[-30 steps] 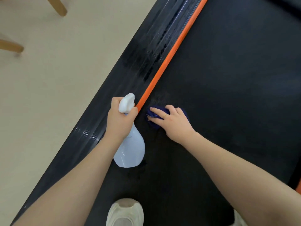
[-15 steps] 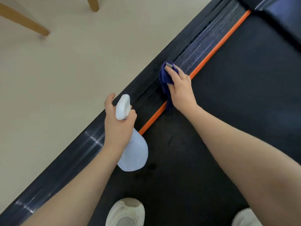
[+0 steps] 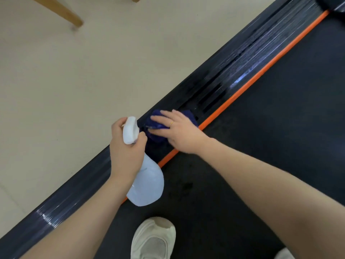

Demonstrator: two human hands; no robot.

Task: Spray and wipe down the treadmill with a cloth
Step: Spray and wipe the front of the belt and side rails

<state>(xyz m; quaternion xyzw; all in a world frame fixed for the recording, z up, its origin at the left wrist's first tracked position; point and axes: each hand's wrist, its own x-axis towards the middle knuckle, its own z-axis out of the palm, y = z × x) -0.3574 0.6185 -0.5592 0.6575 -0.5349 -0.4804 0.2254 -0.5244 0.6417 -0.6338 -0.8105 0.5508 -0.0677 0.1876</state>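
Observation:
The treadmill [image 3: 280,146] has a black belt, an orange stripe [image 3: 242,92] and a glossy ribbed side rail [image 3: 233,71] running diagonally. My left hand [image 3: 125,154] grips a white spray bottle [image 3: 147,184] by its neck, nozzle pointing up and away, over the rail. My right hand [image 3: 179,133] presses a dark blue cloth [image 3: 156,128] flat onto the side rail with straight fingers, just right of the bottle's head. The rail farther up looks wet and shiny.
Beige floor [image 3: 74,90] lies left of the treadmill. Wooden furniture legs [image 3: 61,12] stand at the top left. My white shoe [image 3: 153,238] rests on the belt at the bottom, with a second shoe [image 3: 283,254] at the bottom right edge.
My right hand slid the cloth from the belt up onto the side rail, then back down the rail toward the bottle. The left hand kept holding the bottle in about the same spot.

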